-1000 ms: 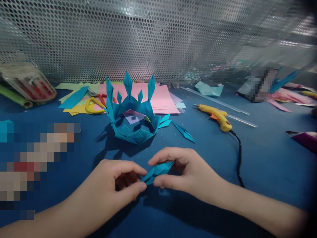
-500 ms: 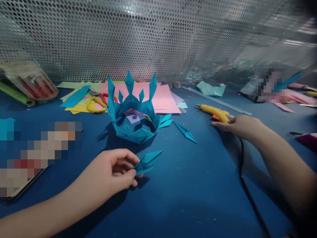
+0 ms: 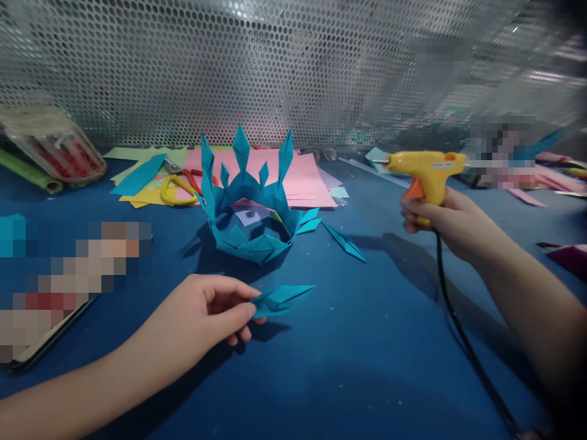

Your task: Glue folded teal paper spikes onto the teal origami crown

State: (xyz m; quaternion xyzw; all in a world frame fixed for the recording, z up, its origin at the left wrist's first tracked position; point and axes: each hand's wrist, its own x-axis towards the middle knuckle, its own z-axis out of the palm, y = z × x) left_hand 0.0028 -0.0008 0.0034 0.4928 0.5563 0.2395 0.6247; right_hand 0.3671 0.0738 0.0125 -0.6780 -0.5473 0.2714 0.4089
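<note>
Hands well apart here! The left hand has thumb and fingers pinched on 1 end of the folded blue piece, its sharp tip pointing right, just in front of the blue paper crown. And the right hand, out to the right, is wrapped round the grip of the yellow glue gun, held up above the blue table, nozzle to the left, black cord hanging below. Fingers sit by the orange trigger; pressed or not, I cannot tell. There's writing on that gun, a small pale label on its side, too tiny to read!

Look at the crown: 3 tall spikes, 2 short spikes between them. To its right lies 1 loose blue point. Behind, pink sheets and scissors with yellow and red handles. Far left, a jar with red contents stands beside a green roll. Blocky patches at both sides are beyond reading.
</note>
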